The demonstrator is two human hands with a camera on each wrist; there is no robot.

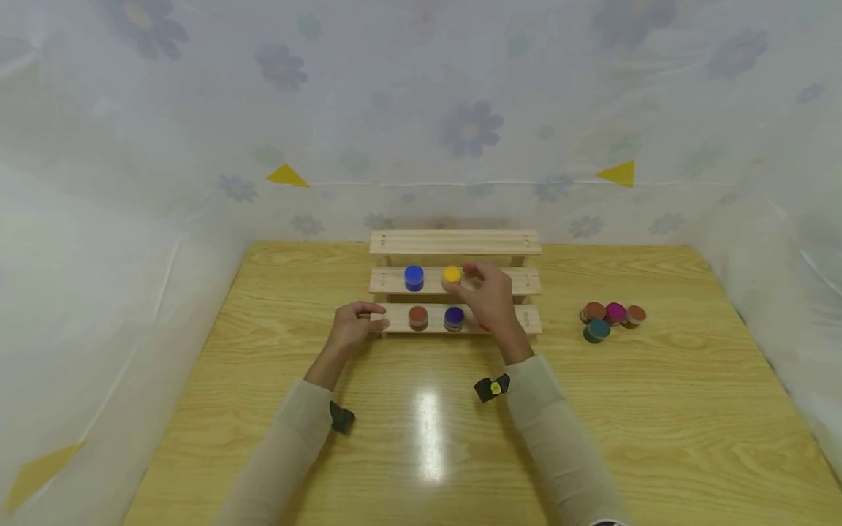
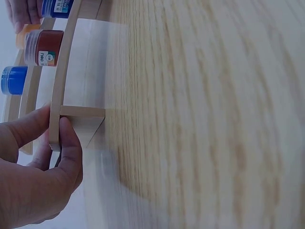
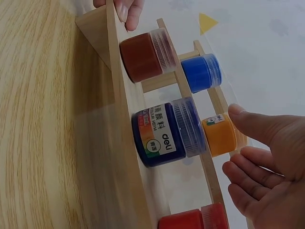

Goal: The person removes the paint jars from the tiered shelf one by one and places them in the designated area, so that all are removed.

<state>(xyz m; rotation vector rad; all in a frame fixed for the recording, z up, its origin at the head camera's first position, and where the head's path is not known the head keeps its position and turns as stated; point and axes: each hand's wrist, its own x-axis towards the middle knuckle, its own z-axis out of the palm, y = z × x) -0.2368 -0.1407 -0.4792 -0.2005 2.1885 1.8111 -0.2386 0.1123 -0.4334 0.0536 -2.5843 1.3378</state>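
Observation:
A three-tier wooden rack (image 1: 455, 242) stands at the back of the table. My left hand (image 1: 354, 325) grips the left end of its lowest shelf, thumb and fingers on either side of the board (image 2: 56, 95). On the middle shelf stands a yellow paint jar (image 1: 452, 275), with a blue paint jar (image 1: 414, 278) to its left. My right hand (image 1: 490, 296) is at the yellow jar's right side, thumb at its lid and the other fingers loosely bent, spread apart from the thumb. The lowest shelf bears brown (image 3: 143, 57), dark blue (image 3: 164, 133) and red (image 3: 190, 220) paint jars.
To the right of the rack, several more paint jars cluster on the table (image 1: 658, 409): a teal jar (image 1: 596, 331), a magenta jar (image 1: 615, 313) and brownish ones (image 1: 635, 315). A flowered sheet (image 1: 421, 146) hangs behind and at both sides.

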